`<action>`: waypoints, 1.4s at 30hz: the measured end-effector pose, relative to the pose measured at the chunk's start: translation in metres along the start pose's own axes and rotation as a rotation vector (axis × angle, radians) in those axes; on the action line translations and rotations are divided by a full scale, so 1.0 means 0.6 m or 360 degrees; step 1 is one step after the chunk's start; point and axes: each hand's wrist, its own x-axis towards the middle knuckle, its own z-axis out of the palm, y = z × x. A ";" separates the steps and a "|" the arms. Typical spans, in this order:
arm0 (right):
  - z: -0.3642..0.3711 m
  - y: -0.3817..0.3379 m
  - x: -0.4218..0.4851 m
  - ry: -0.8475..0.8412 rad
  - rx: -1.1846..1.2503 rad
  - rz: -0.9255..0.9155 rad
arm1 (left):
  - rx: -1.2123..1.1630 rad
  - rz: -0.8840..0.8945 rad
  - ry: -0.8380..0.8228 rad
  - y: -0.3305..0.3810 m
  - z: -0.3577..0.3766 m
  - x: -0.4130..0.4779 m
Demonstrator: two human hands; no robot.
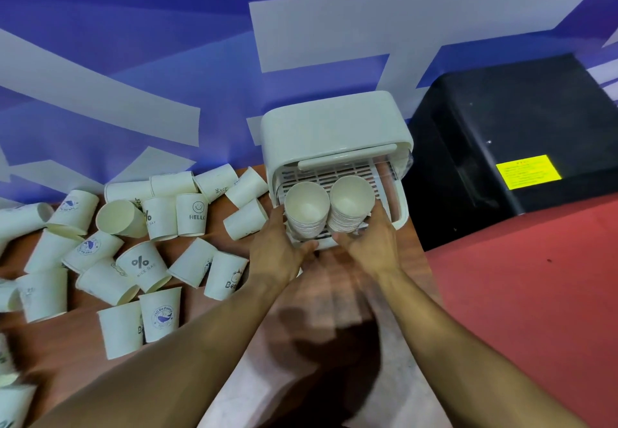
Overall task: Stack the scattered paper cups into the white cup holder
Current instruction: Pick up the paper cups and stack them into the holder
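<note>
While loose paper cups (140, 263) litter the counter (80, 357), the white cup holder (334, 126) stands open at its far edge. Best to slide both stacks in level: left hand (277, 247) grips the left stack (306, 208), right hand (371, 243) the right stack (351, 203), fingers (309, 246) curled under their bases.

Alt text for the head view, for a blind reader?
The left hand grips one cup stack, the right hand a second stack, at the open white cup holder; loose cups lie scattered on the wooden table to its left.
</note>
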 end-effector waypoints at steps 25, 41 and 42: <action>-0.008 -0.037 0.102 0.0113 0.0029 -0.0268 | -0.0283 -0.0071 0.0310 0.053 0.044 0.073; 0.038 -0.046 0.150 0.0094 -0.0002 -0.0079 | -0.0549 -0.0179 0.0708 0.090 0.077 0.115; 0.039 -0.045 0.150 0.0105 -0.0013 -0.0074 | -0.0556 -0.0197 0.0700 0.093 0.076 0.114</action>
